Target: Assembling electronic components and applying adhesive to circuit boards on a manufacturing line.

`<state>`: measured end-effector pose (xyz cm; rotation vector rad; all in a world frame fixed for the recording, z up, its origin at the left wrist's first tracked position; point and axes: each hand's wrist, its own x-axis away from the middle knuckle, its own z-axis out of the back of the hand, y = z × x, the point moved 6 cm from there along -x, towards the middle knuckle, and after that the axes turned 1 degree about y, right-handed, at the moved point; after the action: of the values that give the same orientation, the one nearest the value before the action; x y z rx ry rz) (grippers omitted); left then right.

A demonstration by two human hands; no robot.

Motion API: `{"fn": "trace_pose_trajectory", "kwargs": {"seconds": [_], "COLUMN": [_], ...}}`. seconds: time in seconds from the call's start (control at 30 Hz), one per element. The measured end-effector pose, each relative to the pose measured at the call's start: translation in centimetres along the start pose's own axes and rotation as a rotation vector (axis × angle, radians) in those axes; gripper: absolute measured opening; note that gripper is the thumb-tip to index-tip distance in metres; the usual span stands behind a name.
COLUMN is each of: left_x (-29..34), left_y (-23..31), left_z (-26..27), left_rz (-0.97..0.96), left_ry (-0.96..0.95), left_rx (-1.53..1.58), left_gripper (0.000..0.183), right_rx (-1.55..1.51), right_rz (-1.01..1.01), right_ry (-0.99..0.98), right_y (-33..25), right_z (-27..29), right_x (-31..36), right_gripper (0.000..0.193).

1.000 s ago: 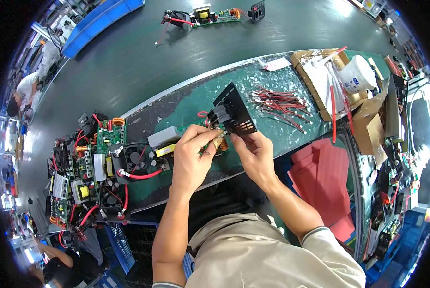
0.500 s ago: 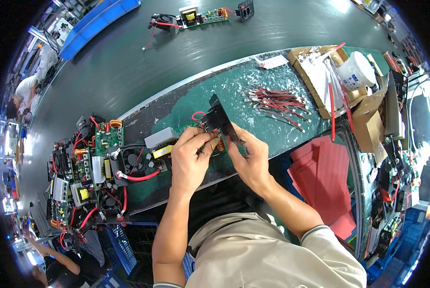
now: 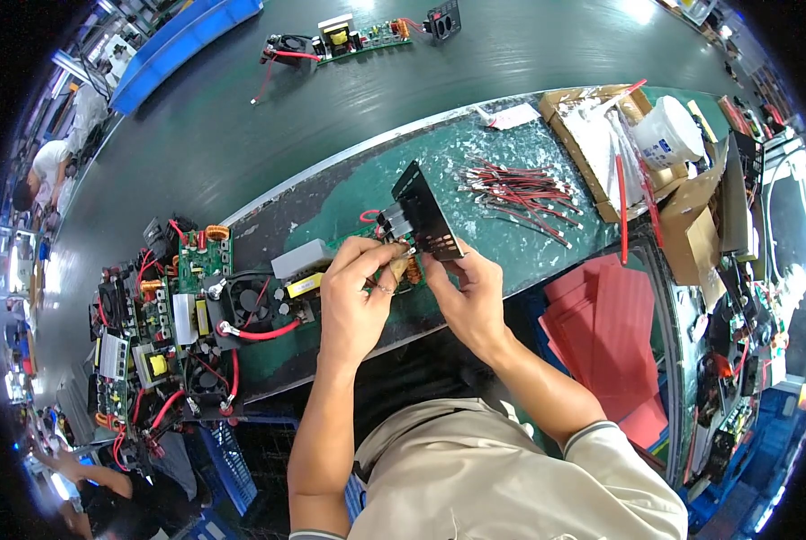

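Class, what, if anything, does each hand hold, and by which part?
Right hand: black panel, by its lower end. Left hand: cannot tell what, if anything.

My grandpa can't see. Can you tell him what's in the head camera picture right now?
A person's right hand holds a tilted black panel over a green workbench, with the left hand pinching close beside it. To the left sit circuit boards with fans and red cables; to the right lies a pile of red and black wires.

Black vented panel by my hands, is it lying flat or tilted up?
Tilted up: the right hand grips the black vented panel by its near end, and its broad face slants above the green bench.
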<state>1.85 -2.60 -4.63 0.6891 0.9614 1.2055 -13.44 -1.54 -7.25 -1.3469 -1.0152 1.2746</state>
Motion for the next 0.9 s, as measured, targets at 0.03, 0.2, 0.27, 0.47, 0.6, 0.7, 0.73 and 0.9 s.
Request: {"fn": "trace_pose_trajectory", "kwargs": {"seconds": [0.03,0.2,0.27,0.47,0.6,0.7,0.73,0.9], "left_x": [0.0,-0.1,-0.1,0.3,-0.2,-0.4,-0.3,-0.2], "left_y": [0.0,0.2,0.1,0.1,0.0,1.3,1.2,1.1], "left_z": [0.0,-0.1,0.0,-0.1,-0.7,0.7,1.2,1.0], "left_rz": [-0.021,-0.041,-0.068,-0.064,0.001,-0.084,-0.110,-0.154], "left_ry": [0.004,0.007,0.015,0.068,0.022,-0.019,0.005,-0.037], "left_rx": [0.008,0.001,-0.013,-0.038,0.002,-0.055,-0.154,-0.349], "left_gripper": [0.020,0.018,0.018,0.020,0.017,0.020,0.023,0.023], "right_rx": [-0.008,0.049,0.073,0.234,0.282,0.480,0.606,0.625], "right_rz": [-0.033,0.015,0.041,0.210,0.071,-0.092,-0.059,-0.408], "right_ry": [-0.007,0.011,0.019,0.066,0.075,-0.005,-0.013,-0.343], "right_y": [0.2,0.2,0.0,-1.3,-0.5,1.0,1.2,0.7], "right_z": [0.0,0.0,0.0,-0.6,1.1,1.9,2.2,4.0], "right_x": [0.0,0.0,0.2,1.0,-1.3,-3.3,-3.3,-0.6], "right_gripper": [0.018,0.023,0.025,0.042,0.018,0.022,0.027,0.043]}}
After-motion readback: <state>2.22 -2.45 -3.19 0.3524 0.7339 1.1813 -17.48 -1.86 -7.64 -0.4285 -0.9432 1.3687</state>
